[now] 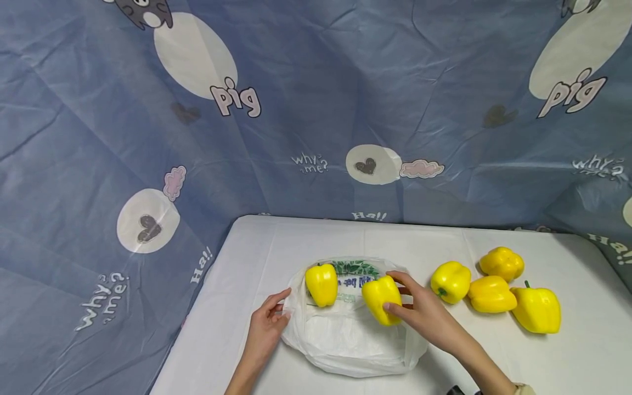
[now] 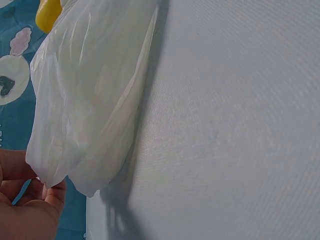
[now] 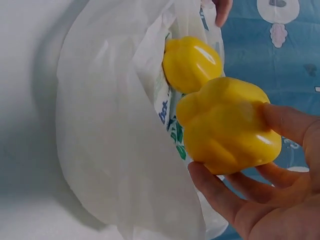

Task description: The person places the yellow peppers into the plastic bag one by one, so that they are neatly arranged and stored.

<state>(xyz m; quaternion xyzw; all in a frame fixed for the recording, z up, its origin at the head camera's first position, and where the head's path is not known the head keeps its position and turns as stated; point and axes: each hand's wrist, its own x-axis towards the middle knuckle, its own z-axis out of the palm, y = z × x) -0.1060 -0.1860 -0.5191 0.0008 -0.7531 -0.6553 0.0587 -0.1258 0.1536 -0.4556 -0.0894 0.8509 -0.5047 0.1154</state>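
Observation:
A white plastic bag (image 1: 355, 351) with green and blue print lies on the table, its mouth spread wide. My left hand (image 1: 266, 326) pinches the bag's left rim between thumb and fingers; the left wrist view shows the hand (image 2: 35, 205) at the thin plastic edge. One yellow bell pepper (image 1: 322, 285) is inside the bag on the left. Over the right part of the opening, my right hand (image 1: 424, 312) holds a second yellow bell pepper (image 3: 227, 127), thumb on one side and fingers on the other.
To the right of the bag, several more yellow bell peppers (image 1: 492, 294) sit in a loose group on the white-covered table (image 1: 276, 247). A blue printed cloth (image 1: 316, 109) hangs behind the table and along its left side.

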